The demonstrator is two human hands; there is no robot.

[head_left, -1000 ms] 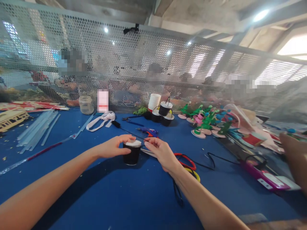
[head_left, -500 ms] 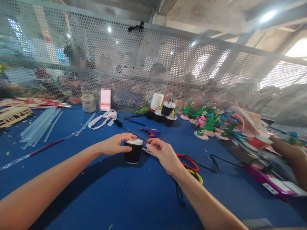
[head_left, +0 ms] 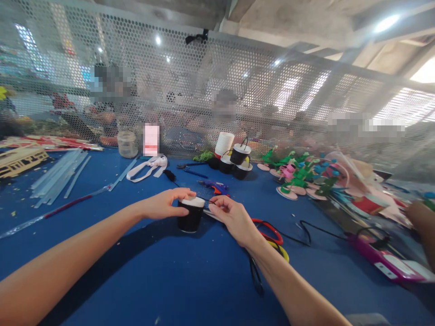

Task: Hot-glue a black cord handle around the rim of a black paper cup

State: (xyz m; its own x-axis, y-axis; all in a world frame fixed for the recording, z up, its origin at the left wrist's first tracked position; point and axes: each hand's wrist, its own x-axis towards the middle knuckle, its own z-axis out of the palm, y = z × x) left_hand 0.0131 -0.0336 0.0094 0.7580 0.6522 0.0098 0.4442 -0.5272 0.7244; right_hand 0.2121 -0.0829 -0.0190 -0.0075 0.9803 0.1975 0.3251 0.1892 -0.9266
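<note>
While the left hand (head_left: pixel 162 204), half curled, holds the upright black cup (head_left: pixel 190 220) from its left, the right hand (head_left: pixel 231 216), just right of the rim, pinches black cord (head_left: pixel 206 199) that slants away leftward behind the cup, apparently, though partly hidden, toward a dark bundle (head_left: pixel 169 174).

The single head-worn view looks forward and down over the person's two bare forearms (head_left: pixel 84 246), across a flat blue tabletop (head_left: pixel 163 280) to a grey perforated metal screen (head_left: pixel 190 86) whose top edge slopes down rightward; the left hand (head_left: pixel 165 204) and right hand (head_left: pixel 233 217) show near, just below mid-frame
</note>
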